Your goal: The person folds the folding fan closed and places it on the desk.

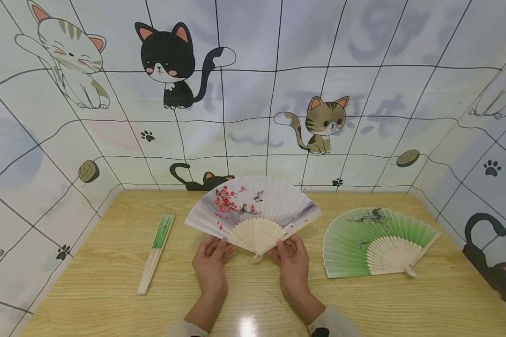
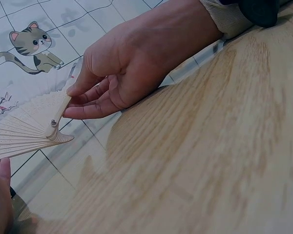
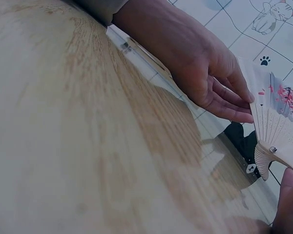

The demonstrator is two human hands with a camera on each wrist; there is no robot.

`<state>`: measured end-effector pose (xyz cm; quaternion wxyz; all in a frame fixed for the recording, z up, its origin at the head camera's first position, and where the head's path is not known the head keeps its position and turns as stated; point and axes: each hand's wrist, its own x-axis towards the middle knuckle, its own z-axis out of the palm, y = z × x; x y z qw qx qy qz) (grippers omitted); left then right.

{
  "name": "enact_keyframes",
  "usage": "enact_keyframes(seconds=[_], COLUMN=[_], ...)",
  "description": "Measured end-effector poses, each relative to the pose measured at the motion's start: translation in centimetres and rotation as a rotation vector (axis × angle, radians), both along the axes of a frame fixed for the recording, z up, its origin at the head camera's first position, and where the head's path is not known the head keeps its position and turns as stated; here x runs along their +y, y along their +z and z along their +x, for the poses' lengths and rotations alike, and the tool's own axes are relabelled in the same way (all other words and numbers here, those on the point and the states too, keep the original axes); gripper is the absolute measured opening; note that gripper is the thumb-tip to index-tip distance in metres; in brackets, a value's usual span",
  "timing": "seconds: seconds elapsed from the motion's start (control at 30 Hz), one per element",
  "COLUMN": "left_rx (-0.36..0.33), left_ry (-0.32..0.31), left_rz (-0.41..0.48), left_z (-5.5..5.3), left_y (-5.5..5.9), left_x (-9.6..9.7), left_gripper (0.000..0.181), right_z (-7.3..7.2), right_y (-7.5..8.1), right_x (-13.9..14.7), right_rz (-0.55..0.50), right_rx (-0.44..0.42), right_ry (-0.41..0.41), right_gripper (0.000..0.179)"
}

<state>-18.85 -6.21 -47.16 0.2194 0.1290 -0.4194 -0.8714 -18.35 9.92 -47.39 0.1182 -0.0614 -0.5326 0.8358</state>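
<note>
A white folding fan [image 1: 274, 199] with red blossoms and small birds is spread wide in the head view, pivot end toward the person. My left hand [image 1: 211, 264] pinches its left outer rib between thumb and fingers. On the opposite outer rib, my right hand [image 1: 294, 264] has a similar pinch. The left wrist view shows the right hand [image 2: 132, 63] gripping the rib near the pivot [image 2: 53, 124]. Across in the right wrist view, the left hand [image 3: 210, 73] holds the other edge.
Left of the hands lies a closed green folding fan [image 1: 156, 255] on the wooden table [image 1: 109, 281]. An open green fan [image 1: 350, 243] lies at the right. A cat-patterned wall covering [image 1: 253, 93] rises behind the table and along both sides.
</note>
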Motion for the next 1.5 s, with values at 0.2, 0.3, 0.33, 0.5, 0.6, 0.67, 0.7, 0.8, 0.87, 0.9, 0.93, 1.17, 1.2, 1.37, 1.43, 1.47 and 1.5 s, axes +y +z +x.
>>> enact_keyframes(seconds=[0.2,0.3,0.33,0.5,0.6,0.67,0.7,0.8,0.87,0.9,0.93,1.17,1.2,1.37,1.43,1.47,1.5], left_rx=[-0.024,-0.021,-0.016,0.005,0.002,-0.002,-0.004,-0.011,-0.013,-0.013,-0.014,-0.024,-0.027,-0.036,-0.038,-0.038,-0.037], left_ry=[0.006,0.007,0.007,0.007,0.008,0.010,0.010,0.011,0.009,0.007,0.007,0.003,0.002,-0.001,-0.002,-0.003,-0.004], left_rz=[0.008,0.005,0.002,-0.010,-0.016,-0.019,-0.020,-0.020,-0.021,-0.021,-0.020,-0.008,-0.006,-0.005,-0.007,-0.008,-0.008], left_z=[0.00,0.00,0.00,-0.03,0.01,0.01,0.01,-0.01,-0.02,-0.03,-0.03,-0.10,-0.11,-0.13,-0.13,-0.14,-0.15], left_y=[0.05,0.01,-0.03,-0.10,-0.05,-0.05,-0.05,-0.05,-0.04,-0.03,-0.02,0.02,0.03,-0.01,-0.01,-0.02,-0.02], left_x=[0.07,0.07,0.07,0.13,0.11,0.10,0.10,0.09,0.09,0.09,0.09,0.08,0.07,0.04,0.04,0.04,0.06], left_gripper=[0.023,0.022,0.022,0.020,0.021,0.020,0.020,0.020,0.020,0.021,0.020,0.018,0.018,0.020,0.021,0.021,0.021], right_z=[0.07,0.10,0.12,0.13,0.17,0.16,0.15,0.09,0.08,0.07,0.07,0.07,0.07,0.06,0.08,0.11,0.11], right_y=[0.05,0.07,0.09,0.14,0.07,0.01,-0.03,-0.09,-0.11,-0.11,-0.11,-0.07,-0.07,-0.02,0.01,0.05,0.07], right_x=[0.05,0.06,0.07,0.13,0.10,0.08,0.08,0.07,0.05,0.05,0.04,0.01,0.00,0.01,0.00,-0.01,0.00], right_rz=[0.013,0.027,0.030,0.040,0.042,0.043,0.043,0.041,0.043,0.044,0.045,0.058,0.061,0.086,0.099,0.106,0.112], right_rx=[-0.005,-0.013,-0.016,-0.014,-0.010,-0.010,-0.010,-0.012,-0.010,-0.009,-0.007,-0.002,-0.002,-0.013,-0.023,-0.026,-0.026], right_ry=[0.008,0.019,0.023,0.029,0.027,0.026,0.026,0.027,0.027,0.025,0.025,0.024,0.025,0.027,0.026,0.024,0.022], right_gripper=[0.022,0.024,0.025,0.026,0.027,0.028,0.028,0.029,0.029,0.029,0.029,0.028,0.028,0.029,0.029,0.029,0.029])
